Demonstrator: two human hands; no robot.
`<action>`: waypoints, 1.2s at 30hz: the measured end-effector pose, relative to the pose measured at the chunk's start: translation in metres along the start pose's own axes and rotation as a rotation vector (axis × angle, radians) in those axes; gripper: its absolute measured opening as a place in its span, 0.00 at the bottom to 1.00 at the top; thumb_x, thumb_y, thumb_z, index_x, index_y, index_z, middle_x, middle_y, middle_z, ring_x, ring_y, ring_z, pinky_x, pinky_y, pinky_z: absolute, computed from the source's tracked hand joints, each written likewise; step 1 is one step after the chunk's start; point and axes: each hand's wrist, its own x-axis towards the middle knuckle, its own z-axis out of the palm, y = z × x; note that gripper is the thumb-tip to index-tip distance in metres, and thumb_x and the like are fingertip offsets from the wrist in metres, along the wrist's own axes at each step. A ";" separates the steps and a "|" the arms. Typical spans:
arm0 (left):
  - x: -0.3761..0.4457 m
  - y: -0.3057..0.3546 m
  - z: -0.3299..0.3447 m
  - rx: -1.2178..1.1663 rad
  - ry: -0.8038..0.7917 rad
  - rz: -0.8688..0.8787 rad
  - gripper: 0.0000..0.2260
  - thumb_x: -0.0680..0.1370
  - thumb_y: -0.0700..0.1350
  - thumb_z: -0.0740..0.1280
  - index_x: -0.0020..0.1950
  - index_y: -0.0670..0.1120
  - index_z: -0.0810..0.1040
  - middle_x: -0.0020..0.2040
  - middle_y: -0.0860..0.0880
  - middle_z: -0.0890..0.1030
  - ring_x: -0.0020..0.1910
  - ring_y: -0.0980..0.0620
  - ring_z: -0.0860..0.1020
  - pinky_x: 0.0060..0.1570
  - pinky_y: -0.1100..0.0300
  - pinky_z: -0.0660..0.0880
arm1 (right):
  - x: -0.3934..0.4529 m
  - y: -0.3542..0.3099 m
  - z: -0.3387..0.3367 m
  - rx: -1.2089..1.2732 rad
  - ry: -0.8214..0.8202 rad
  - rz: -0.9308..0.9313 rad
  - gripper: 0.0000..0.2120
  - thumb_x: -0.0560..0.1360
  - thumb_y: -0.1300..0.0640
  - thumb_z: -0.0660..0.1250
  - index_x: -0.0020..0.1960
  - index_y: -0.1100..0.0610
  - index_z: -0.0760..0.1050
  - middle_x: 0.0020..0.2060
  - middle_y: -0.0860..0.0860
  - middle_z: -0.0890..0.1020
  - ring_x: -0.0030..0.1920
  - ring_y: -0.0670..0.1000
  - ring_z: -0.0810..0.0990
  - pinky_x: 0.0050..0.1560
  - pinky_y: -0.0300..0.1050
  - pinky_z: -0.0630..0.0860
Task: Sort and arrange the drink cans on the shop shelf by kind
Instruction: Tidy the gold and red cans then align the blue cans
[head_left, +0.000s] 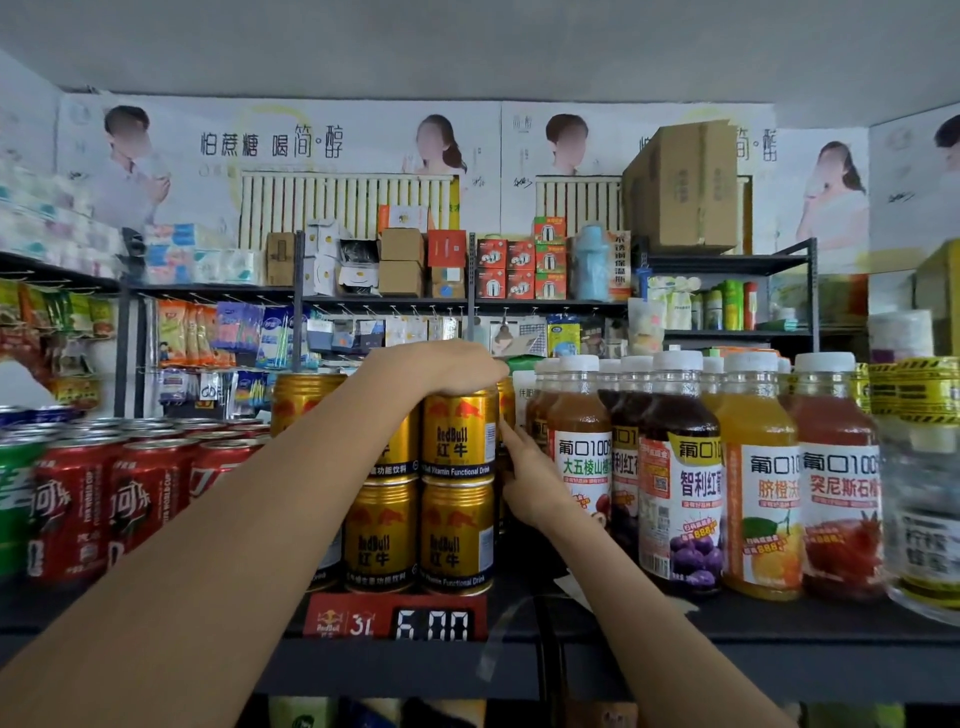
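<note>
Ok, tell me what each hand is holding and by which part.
The left hand grips the top rim of the upper gold Red Bull can. The right hand touches the stack's right side; whether it holds anything cannot be told.

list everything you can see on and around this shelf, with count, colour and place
gold cans: at least six, gold with red print, stacked two high at shelf centre
red cans: many, red, left of the gold stack
green can: one, far left edge
juice bottles: about ten, white caps, brown, purple, orange and red, right of the gold stack
price tag: one, red, shelf edge under the gold cans
back shelves: black, boxes and packets, too many to count
cardboard box: one, brown, top right
left hand: grip over the top gold can
right hand: fingers at the stack's right side
</note>
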 end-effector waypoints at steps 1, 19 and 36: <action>0.000 0.001 0.000 0.014 0.001 0.003 0.15 0.79 0.51 0.49 0.43 0.46 0.70 0.40 0.46 0.72 0.39 0.49 0.71 0.48 0.51 0.73 | 0.000 -0.001 -0.001 -0.003 -0.008 0.001 0.39 0.75 0.71 0.58 0.77 0.48 0.45 0.76 0.52 0.50 0.76 0.54 0.50 0.74 0.49 0.52; -0.010 0.000 0.000 0.196 0.095 0.075 0.11 0.79 0.50 0.58 0.37 0.50 0.69 0.34 0.52 0.74 0.30 0.55 0.75 0.32 0.61 0.76 | -0.014 -0.008 0.004 0.125 -0.051 0.048 0.40 0.72 0.74 0.59 0.77 0.50 0.48 0.76 0.51 0.49 0.76 0.52 0.49 0.74 0.47 0.52; -0.079 -0.015 0.016 0.016 0.659 0.118 0.16 0.82 0.48 0.53 0.55 0.46 0.79 0.54 0.48 0.81 0.54 0.49 0.76 0.66 0.53 0.56 | -0.082 -0.032 -0.020 0.534 -0.112 -0.018 0.36 0.72 0.55 0.70 0.74 0.52 0.55 0.55 0.39 0.72 0.57 0.41 0.69 0.57 0.38 0.68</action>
